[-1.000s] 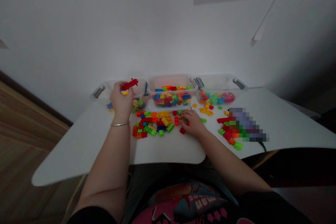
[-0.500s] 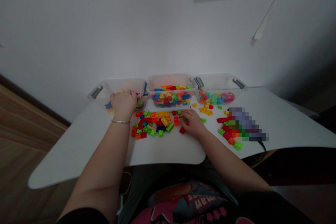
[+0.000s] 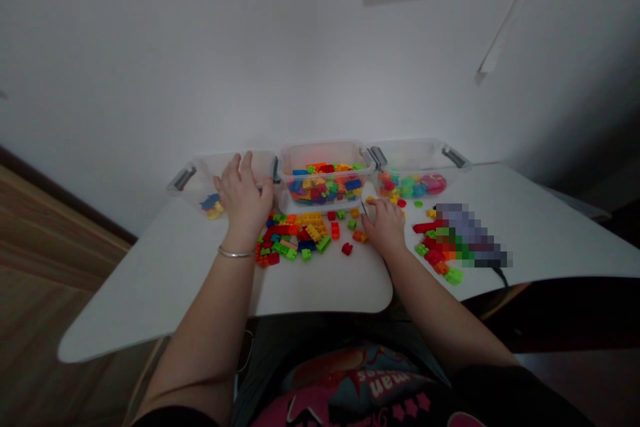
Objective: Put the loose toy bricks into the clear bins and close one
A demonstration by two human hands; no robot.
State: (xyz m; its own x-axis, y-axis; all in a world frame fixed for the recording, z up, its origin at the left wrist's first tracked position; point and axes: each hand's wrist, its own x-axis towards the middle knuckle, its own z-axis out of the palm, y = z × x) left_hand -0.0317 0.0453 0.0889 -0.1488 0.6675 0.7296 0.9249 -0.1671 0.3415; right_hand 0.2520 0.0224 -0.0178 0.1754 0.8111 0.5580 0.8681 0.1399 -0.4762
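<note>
My left hand (image 3: 244, 199) hovers over the front of the left clear bin (image 3: 200, 177) with its fingers spread and nothing in them; a thin bracelet circles the wrist. My right hand (image 3: 385, 223) rests on the white table (image 3: 150, 273) between the brick pile (image 3: 300, 235) and several yellow bricks (image 3: 395, 199), fingers curled down over small pieces; what it holds, if anything, is hidden. A red brick (image 3: 347, 248) and an orange one (image 3: 358, 235) lie just left of it.
Three clear bins stand along the wall: the middle bin (image 3: 325, 177) full of mixed bricks, the right bin (image 3: 415, 177) with round coloured pieces. More bricks and a blurred object (image 3: 470, 240) lie at right. The table's front edge curves in near my lap.
My left hand lowered the red piece into the left bin, let it go and now shows spread fingers. My right hand slid right, from the red bricks toward the yellow ones.
</note>
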